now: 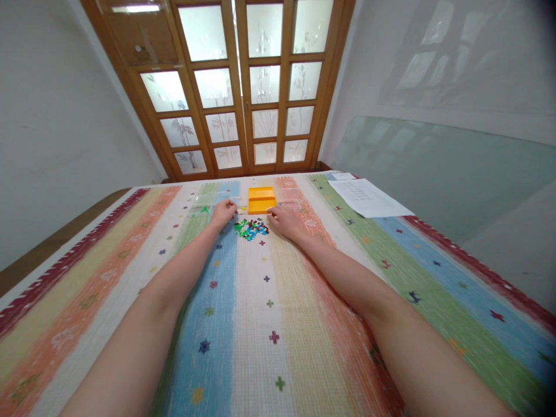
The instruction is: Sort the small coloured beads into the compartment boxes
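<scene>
My left hand [223, 212] is over the table, left of a heap of small coloured pieces [252, 229]. Its thumb and fingers come together in a pinch; whatever lies between the tips is too small to make out. A small yellow piece [243, 208] shows just past those fingertips. To the right of the heap, my right hand [284, 221] rests low, with its fingers bent and a little apart at the near right corner of a yellow-orange tray [262, 201]. The heap mixes green, blue and dark red pieces, whose shape I cannot tell.
A clear tray [212, 197] with green pieces [205, 209] lies at the left, and another clear tray [290, 197] at the right. Farther right lie white paper sheets [369, 197]. A striped cloth [256, 324] covers the table. Glazed wooden doors [243, 104] stand behind.
</scene>
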Available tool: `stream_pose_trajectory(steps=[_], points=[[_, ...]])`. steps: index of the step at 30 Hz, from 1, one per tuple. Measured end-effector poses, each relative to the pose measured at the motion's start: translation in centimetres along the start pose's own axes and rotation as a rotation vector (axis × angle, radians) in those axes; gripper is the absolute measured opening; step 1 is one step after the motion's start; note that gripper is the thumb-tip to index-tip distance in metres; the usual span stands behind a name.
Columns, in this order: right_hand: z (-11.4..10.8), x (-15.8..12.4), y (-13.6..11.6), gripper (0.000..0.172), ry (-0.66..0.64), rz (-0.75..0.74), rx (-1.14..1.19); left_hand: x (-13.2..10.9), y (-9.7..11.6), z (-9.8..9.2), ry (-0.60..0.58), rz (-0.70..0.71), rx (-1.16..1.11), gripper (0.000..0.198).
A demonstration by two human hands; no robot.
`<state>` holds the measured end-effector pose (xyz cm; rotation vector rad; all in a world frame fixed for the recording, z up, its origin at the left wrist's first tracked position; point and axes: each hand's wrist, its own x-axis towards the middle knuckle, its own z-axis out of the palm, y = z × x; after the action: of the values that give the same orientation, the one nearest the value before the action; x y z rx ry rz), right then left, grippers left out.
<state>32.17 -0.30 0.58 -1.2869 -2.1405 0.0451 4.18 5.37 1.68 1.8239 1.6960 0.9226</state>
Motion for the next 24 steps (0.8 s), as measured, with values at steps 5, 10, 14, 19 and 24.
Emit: stream_pose_trajectory(steps=[5,10,14,19,24], points=[[-0.4,-0.2,-0.4,0.022,-0.085,-0.086,-0.009,1.2,0.8,0.7,0.082,-0.129,-0.022,0.022],[-0.4,-0.3,-0.9,0.021,-0.134,-0.148,-0.007,0.7,0.7,0.3,0.124,-0.002,0.145,0.021],[-0.3,-0.2,-1.0,0.022,-0.151,-0.155,-0.028,-0.4,-0.2,-0.2,0.086,0.153,0.217,0.022],[-0.1,-0.3,-0.9,0.022,-0.15,-0.131,-0.021,-2.2,-1.5,-1.1,-0.025,0.243,0.267,0.024],[-0.3,-0.2,-0.8,0.024,-0.141,-0.139,-0.026,-3.9,-3.0,-2.1,-0.133,0.371,0.257,0.023]])
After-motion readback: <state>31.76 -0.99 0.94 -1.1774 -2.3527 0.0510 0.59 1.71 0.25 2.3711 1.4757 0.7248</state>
